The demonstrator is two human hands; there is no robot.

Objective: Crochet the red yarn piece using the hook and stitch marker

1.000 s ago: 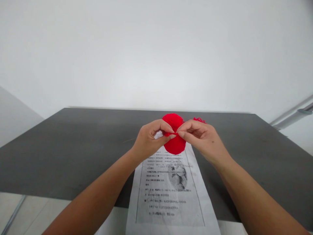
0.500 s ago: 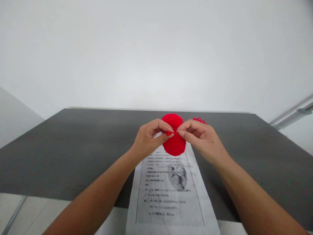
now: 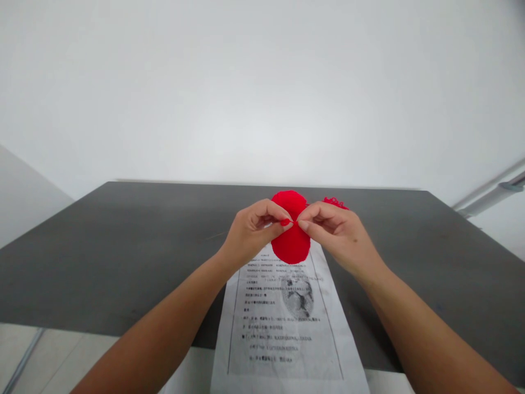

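A bright red two-lobed piece (image 3: 291, 246), fuzzy at its rim, is held up over the top of a printed sheet. My left hand (image 3: 258, 227) pinches a small red bit at the piece's narrow middle between thumb and index finger. From the other side, my right hand (image 3: 332, 230) is closed at the same spot, thumb against index finger, with a short red strand between the two pinches. The fingertips nearly meet. What lies behind the fingers is hidden.
The printed sheet (image 3: 262, 323), with text and a dark oval picture, hangs over the front edge of the dark grey table (image 3: 143, 246). Curly red yarn (image 3: 335, 202) lies behind my right hand. A white wall (image 3: 262, 98) rises behind the table.
The lower red lobe has shifted slightly down and left. Both hands keep their pinches almost in place, and the small red bit at my left fingertips has turned a little.
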